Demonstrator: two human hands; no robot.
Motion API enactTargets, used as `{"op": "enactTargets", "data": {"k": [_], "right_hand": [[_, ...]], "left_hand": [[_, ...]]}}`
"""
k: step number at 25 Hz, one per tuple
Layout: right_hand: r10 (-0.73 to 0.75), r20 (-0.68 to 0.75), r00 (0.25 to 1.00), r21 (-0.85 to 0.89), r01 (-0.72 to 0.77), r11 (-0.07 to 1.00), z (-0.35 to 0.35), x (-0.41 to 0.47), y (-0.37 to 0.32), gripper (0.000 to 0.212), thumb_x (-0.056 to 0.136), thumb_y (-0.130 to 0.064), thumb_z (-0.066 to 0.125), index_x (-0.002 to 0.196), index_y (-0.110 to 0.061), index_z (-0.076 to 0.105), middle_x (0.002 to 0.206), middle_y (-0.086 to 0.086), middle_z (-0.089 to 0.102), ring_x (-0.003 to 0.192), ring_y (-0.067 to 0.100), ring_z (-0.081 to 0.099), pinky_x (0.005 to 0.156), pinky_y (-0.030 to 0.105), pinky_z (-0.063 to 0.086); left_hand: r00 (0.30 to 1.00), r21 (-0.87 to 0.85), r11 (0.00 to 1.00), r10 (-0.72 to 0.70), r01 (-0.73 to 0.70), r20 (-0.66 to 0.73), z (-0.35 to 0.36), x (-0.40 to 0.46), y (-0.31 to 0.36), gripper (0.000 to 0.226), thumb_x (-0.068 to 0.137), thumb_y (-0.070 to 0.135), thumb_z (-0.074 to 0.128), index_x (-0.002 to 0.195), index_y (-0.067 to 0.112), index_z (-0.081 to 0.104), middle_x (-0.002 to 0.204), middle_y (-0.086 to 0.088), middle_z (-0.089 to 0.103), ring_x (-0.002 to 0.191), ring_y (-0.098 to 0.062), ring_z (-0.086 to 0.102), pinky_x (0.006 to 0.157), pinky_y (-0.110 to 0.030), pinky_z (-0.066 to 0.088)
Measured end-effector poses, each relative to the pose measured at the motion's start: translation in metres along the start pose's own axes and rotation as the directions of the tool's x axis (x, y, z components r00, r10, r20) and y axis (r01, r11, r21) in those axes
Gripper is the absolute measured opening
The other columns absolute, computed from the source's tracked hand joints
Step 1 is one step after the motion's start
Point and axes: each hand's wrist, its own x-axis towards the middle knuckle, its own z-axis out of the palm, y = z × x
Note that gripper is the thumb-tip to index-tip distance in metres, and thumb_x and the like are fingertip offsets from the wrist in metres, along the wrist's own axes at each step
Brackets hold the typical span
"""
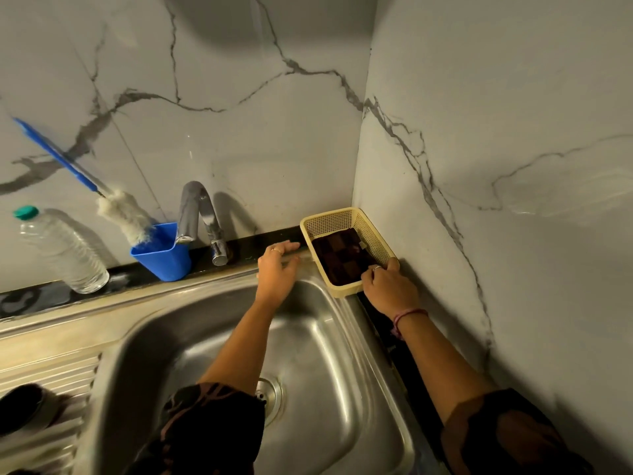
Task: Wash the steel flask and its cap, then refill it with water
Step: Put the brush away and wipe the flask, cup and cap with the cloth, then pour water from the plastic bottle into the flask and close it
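No steel flask or cap shows plainly. A dark, blurred object [20,409] lies on the drainboard at the lower left, and I cannot tell what it is. My left hand [277,269] rests with relaxed, spread fingers on the back rim of the steel sink [308,341], just left of a cream plastic basket [342,217]. My right hand [390,286] grips the basket's near right corner, thumb over the rim and fingers curled inside against a dark checked pad [342,257]. The tap [197,214] stands at the back, with no water running.
A blue cup [164,258] holding a blue-handled bottle brush [123,214] sits left of the tap. A clear plastic bottle [65,252] with a green cap stands further left. Marble walls close the back and right. The drain [270,395] is in the basin's middle.
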Motion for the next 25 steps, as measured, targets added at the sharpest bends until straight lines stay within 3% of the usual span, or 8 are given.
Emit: {"op": "enactTargets", "data": {"k": [2,6,10,15,18,20,22,25], "right_hand": [[-0.017,-0.071,0.997,0.022,0.019,1.0,-0.002,-0.009,-0.004,0.038,0.099,-0.033,0.034,0.114,-0.01,0.06,0.128,0.014,0.042,0.078,0.028,0.06,0.062,0.032,0.051],[-0.095,-0.136,0.986,0.103,0.11,0.989,-0.009,-0.025,-0.017,0.036,0.099,-0.029,0.038,0.115,-0.009,0.063,0.125,0.011,0.05,0.095,0.028,0.059,0.073,0.035,0.051],[-0.124,-0.133,0.983,0.19,0.148,0.971,-0.009,-0.05,-0.042,0.034,0.099,-0.028,0.037,0.111,-0.01,0.063,0.119,0.009,0.055,0.096,0.028,0.06,0.069,0.027,0.038],[-0.224,-0.146,0.964,0.291,0.258,0.921,0.003,-0.082,-0.086,0.032,0.1,-0.027,0.035,0.094,-0.011,0.062,0.088,0.007,0.061,0.078,0.024,0.057,0.06,0.028,0.041],[-0.257,-0.152,0.954,0.338,0.295,0.894,0.016,-0.105,-0.122,0.036,0.1,-0.025,0.038,0.067,-0.016,0.049,0.062,0.0,0.051,0.06,0.019,0.05,0.05,0.024,0.035],[-0.296,-0.185,0.937,0.329,0.343,0.88,0.027,-0.121,-0.147,0.037,0.1,-0.025,0.04,0.063,-0.021,0.045,0.058,-0.004,0.047,0.057,0.015,0.046,0.054,0.025,0.034],[-0.316,-0.144,0.938,0.335,0.347,0.876,0.037,-0.133,-0.173,0.033,0.1,-0.026,0.039,0.072,-0.018,0.056,0.064,-0.003,0.055,0.062,0.016,0.052,0.061,0.031,0.04],[-0.336,-0.044,0.941,0.322,0.332,0.887,0.05,-0.15,-0.219,0.032,0.099,-0.032,0.036,0.108,-0.017,0.063,0.086,0.003,0.067,0.08,0.022,0.062,0.073,0.037,0.051]], "left_hand": [[1.0,-0.047,0.999,-0.016,0.015,-0.015,-0.015,-0.028,-0.005,0.025,0.097,0.01,0.056,0.117,0.023,0.062,0.129,-0.004,0.055,0.119,-0.02,0.054,0.1,-0.032,0.043],[0.998,-0.09,0.995,-0.048,0.045,-0.032,-0.045,-0.079,-0.016,0.028,0.097,0.007,0.056,0.115,0.027,0.062,0.122,0.0,0.061,0.11,-0.008,0.057,0.098,-0.029,0.046],[0.997,-0.047,0.998,-0.033,0.029,-0.071,-0.078,-0.118,-0.017,0.029,0.096,0.007,0.056,0.118,0.027,0.059,0.121,0.004,0.059,0.104,0.0,0.057,0.093,-0.02,0.046],[0.996,0.035,0.999,-0.011,0.014,-0.086,-0.124,-0.153,-0.019,0.028,0.097,0.012,0.057,0.121,0.027,0.058,0.115,0.007,0.059,0.1,0.0,0.058,0.088,-0.016,0.046],[0.992,0.064,0.998,0.003,0.005,-0.127,-0.16,-0.172,-0.028,0.026,0.096,0.013,0.059,0.119,0.026,0.06,0.112,0.007,0.063,0.096,0.004,0.06,0.082,-0.008,0.045],[0.989,0.093,0.996,0.008,0.006,-0.144,-0.188,-0.184,-0.038,0.025,0.096,0.012,0.06,0.119,0.023,0.062,0.111,0.006,0.064,0.096,0.002,0.062,0.083,-0.01,0.046],[0.988,0.121,0.992,-0.001,0.019,-0.153,-0.218,-0.193,-0.047,0.025,0.095,0.012,0.06,0.12,0.019,0.063,0.111,0.005,0.065,0.097,-0.002,0.062,0.087,-0.019,0.05],[0.98,0.147,0.988,-0.009,0.039,-0.196,-0.27,-0.2,-0.058,0.023,0.096,0.016,0.06,0.118,0.019,0.063,0.113,0.006,0.065,0.099,-0.007,0.063,0.089,-0.028,0.053]]}}
